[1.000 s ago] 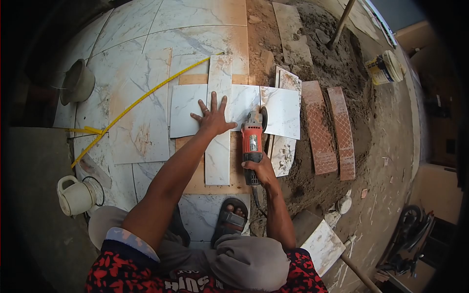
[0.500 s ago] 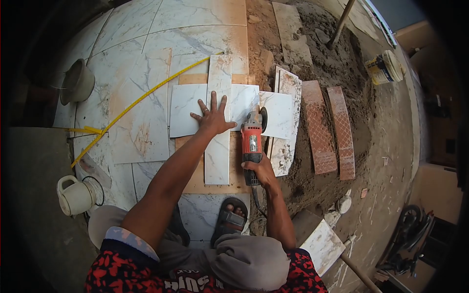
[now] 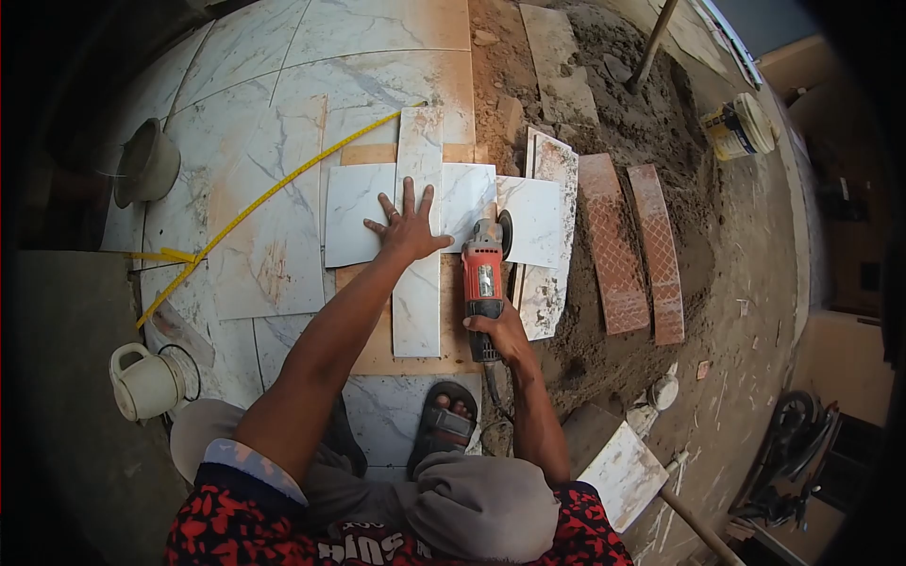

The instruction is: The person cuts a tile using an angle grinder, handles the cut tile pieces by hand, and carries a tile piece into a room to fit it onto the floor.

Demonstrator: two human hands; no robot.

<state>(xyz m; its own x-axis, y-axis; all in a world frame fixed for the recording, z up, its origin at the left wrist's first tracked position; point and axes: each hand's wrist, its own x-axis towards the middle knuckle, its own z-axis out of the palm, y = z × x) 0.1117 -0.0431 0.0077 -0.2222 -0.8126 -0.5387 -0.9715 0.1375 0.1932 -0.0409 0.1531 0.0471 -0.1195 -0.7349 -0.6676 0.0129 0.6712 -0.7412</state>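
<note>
With fingers spread, my left hand (image 3: pixel 408 232) presses flat on a long narrow tile strip (image 3: pixel 417 307), which lies across a white marbled tile (image 3: pixel 357 215). My right hand (image 3: pixel 500 332) is wrapped round the body of a red and black angle grinder (image 3: pixel 484 272). The grinder's dark disc (image 3: pixel 506 234) stands at the right edge of the marbled tile, beside a separate tile piece (image 3: pixel 530 219). A wooden board (image 3: pixel 373 354) lies beneath the tile and strip.
A yellow measuring tape (image 3: pixel 274 197) crosses the floor tiles. Left are a bucket (image 3: pixel 148 162) and a cream jug (image 3: pixel 148 382). Right lie two reddish tile strips (image 3: pixel 615 247) (image 3: pixel 658 253), wet mortar (image 3: pixel 618 57) and another bucket (image 3: pixel 741 129).
The right-hand tile piece has come apart from the marbled tile and dropped lower, over the stacked tiles. Both hands keep their places; the view has shifted slightly.
</note>
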